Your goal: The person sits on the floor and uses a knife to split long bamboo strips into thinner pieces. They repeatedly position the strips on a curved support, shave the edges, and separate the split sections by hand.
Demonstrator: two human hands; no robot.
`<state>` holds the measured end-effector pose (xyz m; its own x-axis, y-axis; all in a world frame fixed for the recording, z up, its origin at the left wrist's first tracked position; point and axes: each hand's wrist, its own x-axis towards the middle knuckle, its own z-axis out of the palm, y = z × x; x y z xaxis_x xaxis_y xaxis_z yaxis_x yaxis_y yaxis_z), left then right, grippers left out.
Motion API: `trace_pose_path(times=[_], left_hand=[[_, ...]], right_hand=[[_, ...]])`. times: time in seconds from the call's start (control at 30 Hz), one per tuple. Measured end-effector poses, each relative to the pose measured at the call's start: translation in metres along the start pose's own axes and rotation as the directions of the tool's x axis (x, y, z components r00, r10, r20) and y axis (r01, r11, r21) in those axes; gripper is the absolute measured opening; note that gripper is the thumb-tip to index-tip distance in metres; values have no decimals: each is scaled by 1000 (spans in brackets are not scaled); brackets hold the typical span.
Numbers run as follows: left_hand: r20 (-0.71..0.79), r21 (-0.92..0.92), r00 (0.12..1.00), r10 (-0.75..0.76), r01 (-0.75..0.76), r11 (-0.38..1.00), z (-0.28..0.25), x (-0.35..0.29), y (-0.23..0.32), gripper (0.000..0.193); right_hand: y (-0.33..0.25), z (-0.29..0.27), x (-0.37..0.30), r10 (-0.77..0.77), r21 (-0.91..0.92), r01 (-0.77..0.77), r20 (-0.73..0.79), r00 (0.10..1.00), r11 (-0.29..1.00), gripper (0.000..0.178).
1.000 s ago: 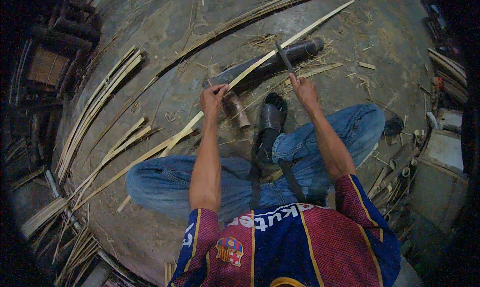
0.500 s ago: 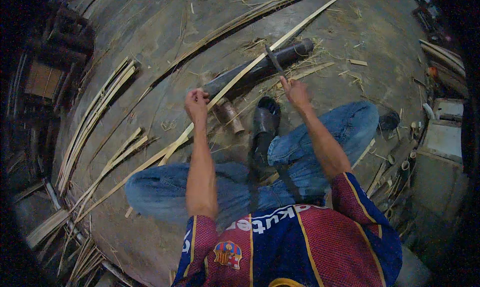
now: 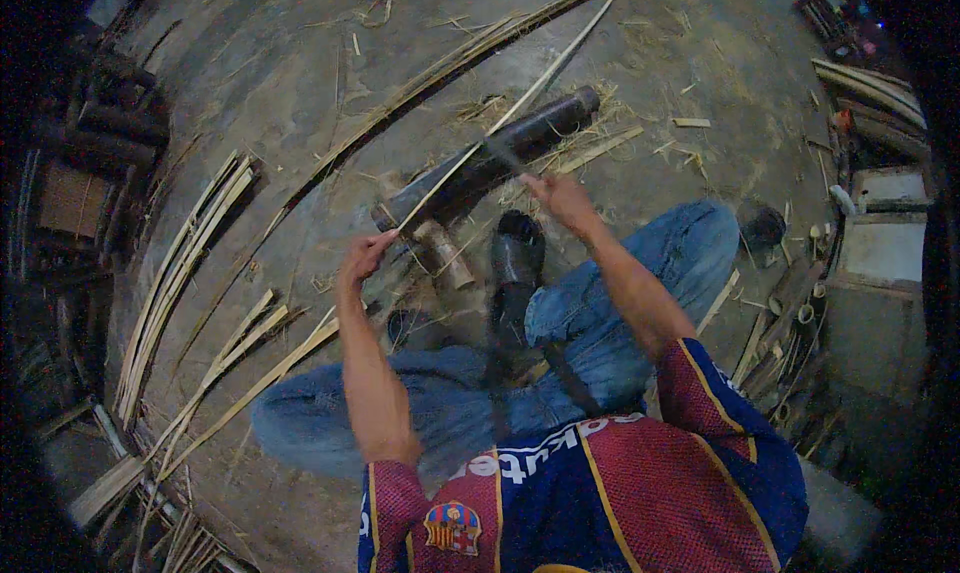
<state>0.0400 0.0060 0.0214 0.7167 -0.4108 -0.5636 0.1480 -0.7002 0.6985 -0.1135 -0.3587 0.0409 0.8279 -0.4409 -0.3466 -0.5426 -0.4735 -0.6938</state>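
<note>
My left hand [image 3: 368,256] pinches the near end of a long, thin bamboo strip [image 3: 553,71]. The strip slants away to the upper right, over a dark round log [image 3: 545,125] that lies on the floor in front of me. In my right hand [image 3: 563,201] is a knife [image 3: 506,156], its blade smeared by motion. The blade meets the strip, or nearly so, above the middle of the log; exact contact cannot be made out. Against the log's near side lies a short brown cylindrical piece [image 3: 443,253].
Split bamboo strips [image 3: 190,273] lie in a bundle at the left, with shorter ones [image 3: 245,341] nearer my knee. A long bundle of strips [image 3: 440,71] crosses the floor beyond the log. Shavings litter the floor [image 3: 700,63]. Cut bamboo pieces [image 3: 800,308] are heaped at the right.
My left hand has moved nearer and to the left with the strip, which now shows a narrower side. The knife has shifted left along with my right hand.
</note>
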Motion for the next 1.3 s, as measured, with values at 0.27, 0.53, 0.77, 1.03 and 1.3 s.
trace_pose_path(times=[0.27, 0.53, 0.77, 1.03, 1.3], left_hand=[[27, -100, 989, -145, 147, 984, -21, -35, -16, 45], [53, 74, 983, -177, 173, 982, -18, -31, -37, 46], [-165, 92, 974, 154, -140, 986, 42, -10, -1, 43], [-256, 201, 962, 92, -40, 979, 46, -29, 34, 44], [-228, 103, 961, 156, -135, 985, 24, -15, -11, 39]], right_hand=[[-9, -2, 11, -309, -234, 318, 76, 948, 919, 60], [37, -73, 75, -19, -226, -63, -346, 938, 972, 68], [-14, 58, -14, -229, -220, 282, 240, 943, 934, 66], [-10, 37, -4, -376, -388, 462, 279, 884, 798, 59], [93, -43, 58, -39, -98, 9, -306, 951, 995, 57]])
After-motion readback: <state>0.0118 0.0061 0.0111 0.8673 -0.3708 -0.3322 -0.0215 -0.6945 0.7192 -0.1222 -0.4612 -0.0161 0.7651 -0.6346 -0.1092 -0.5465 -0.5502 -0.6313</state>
